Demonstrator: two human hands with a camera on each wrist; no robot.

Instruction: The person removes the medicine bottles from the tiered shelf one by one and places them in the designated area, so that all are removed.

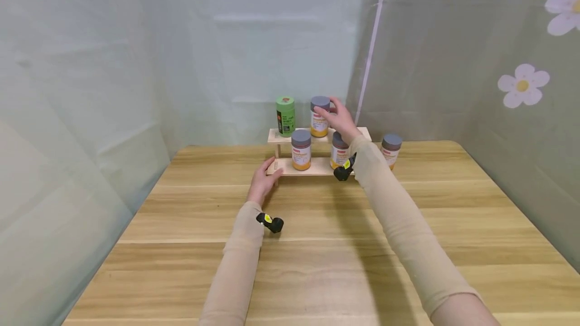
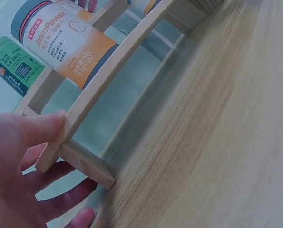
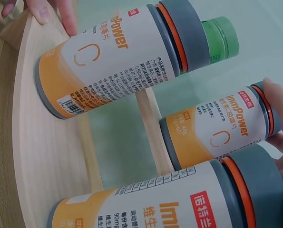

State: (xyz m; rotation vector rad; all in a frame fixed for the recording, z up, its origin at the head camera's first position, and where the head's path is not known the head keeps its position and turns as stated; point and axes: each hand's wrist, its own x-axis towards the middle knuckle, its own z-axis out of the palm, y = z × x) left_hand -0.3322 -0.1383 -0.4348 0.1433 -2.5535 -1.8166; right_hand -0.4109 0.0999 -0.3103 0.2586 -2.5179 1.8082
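Note:
A two-tier wooden rack (image 1: 320, 166) stands near the back of the table. My right hand (image 1: 343, 120) grips a white-and-orange pill bottle (image 1: 319, 124) by its grey lid, upright at the upper tier. In the right wrist view that bottle (image 3: 215, 126) has its base at the upper board. At the rack's left end, my left hand (image 2: 17, 156) holds the lower board, thumb on top and fingers below. A green bottle (image 1: 286, 118) stands on the upper tier's left side. Two matching white-and-orange bottles, one left (image 1: 301, 152) and one right (image 1: 339, 151), stand on the lower tier.
Another white-and-orange bottle (image 1: 390, 150) stands right of the rack, partly behind my right sleeve (image 1: 385, 200). The wooden table (image 1: 181, 265) stretches towards me. A pale curtain (image 1: 281, 29) hangs behind the rack, and a grey flowered one (image 1: 453, 64) hangs on the right.

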